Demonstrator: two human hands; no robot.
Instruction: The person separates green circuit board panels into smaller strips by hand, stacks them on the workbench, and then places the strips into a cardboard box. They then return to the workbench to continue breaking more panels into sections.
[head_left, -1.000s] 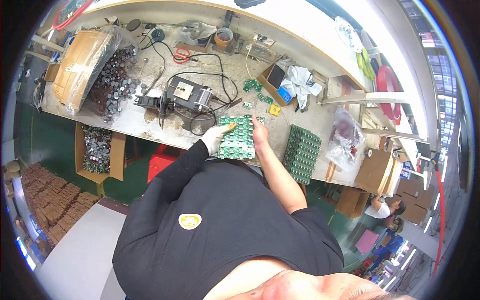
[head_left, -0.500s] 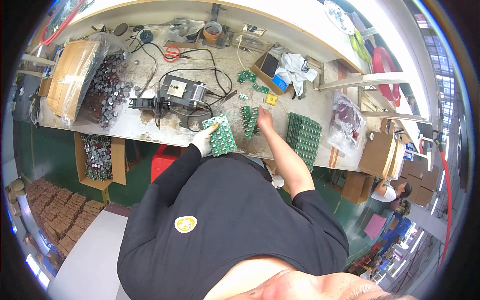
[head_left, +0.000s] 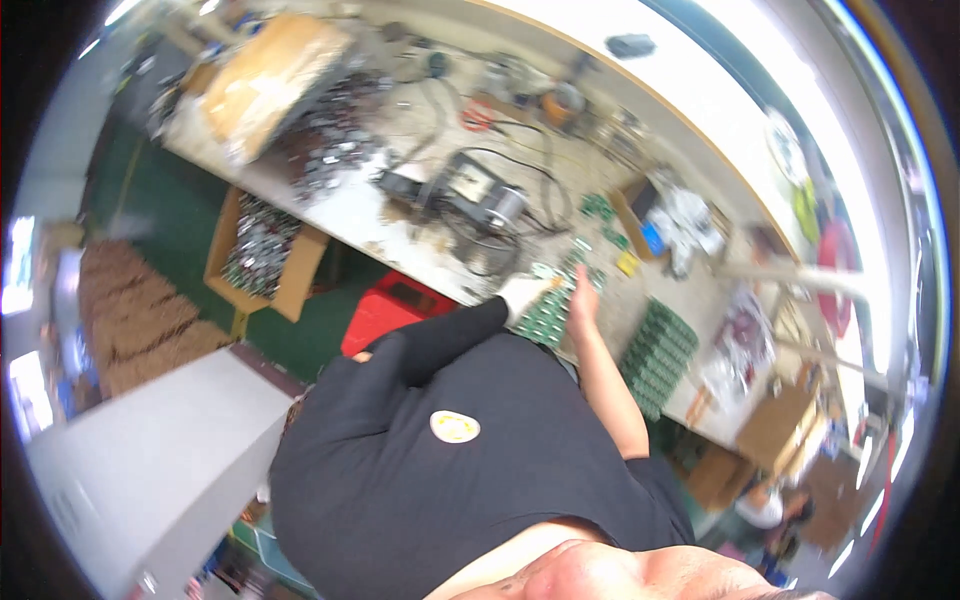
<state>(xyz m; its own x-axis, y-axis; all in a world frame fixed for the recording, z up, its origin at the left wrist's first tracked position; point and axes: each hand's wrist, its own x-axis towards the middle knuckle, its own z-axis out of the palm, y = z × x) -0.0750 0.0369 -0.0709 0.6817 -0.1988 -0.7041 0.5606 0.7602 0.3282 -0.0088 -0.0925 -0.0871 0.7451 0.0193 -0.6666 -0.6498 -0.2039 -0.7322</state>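
Left hand (head_left: 522, 296) holds green boards (head_left: 544, 322) beside bench edge (head_left: 400, 261).

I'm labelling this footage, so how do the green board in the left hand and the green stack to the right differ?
The held board is gripped by the gloved left hand; the stack stands on the table, untouched. The held board is partly covered by that hand; the stack is in plainer view. Both are green with rows of paler spots, though blurred.
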